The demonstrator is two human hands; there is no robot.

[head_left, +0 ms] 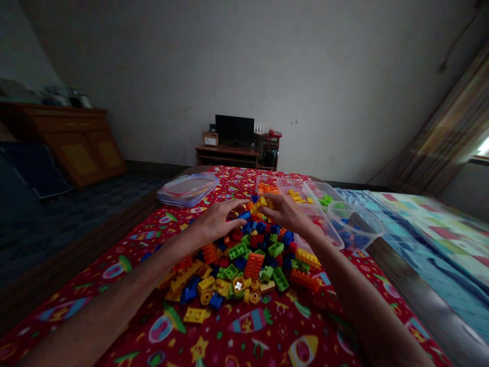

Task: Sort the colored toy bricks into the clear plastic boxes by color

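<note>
Head: left hand [217, 221], right hand [287, 213] (half-open) touch bricks [254, 265].

A plain grey plastered wall [267, 66] backs the dim room, with a low wooden desk [229, 153] carrying a black monitor [234, 130]. A brown wooden cabinet [72, 142] stands left on dark chequered floor [76, 204]. Striped curtains [443, 132] hang right beside a bright window [483, 148].

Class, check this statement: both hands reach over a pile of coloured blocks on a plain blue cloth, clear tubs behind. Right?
No. The head view shows the cloth is red and patterned, not plain blue. The left hand and right hand do reach over the pile of blocks, with clear tubs behind.
</note>
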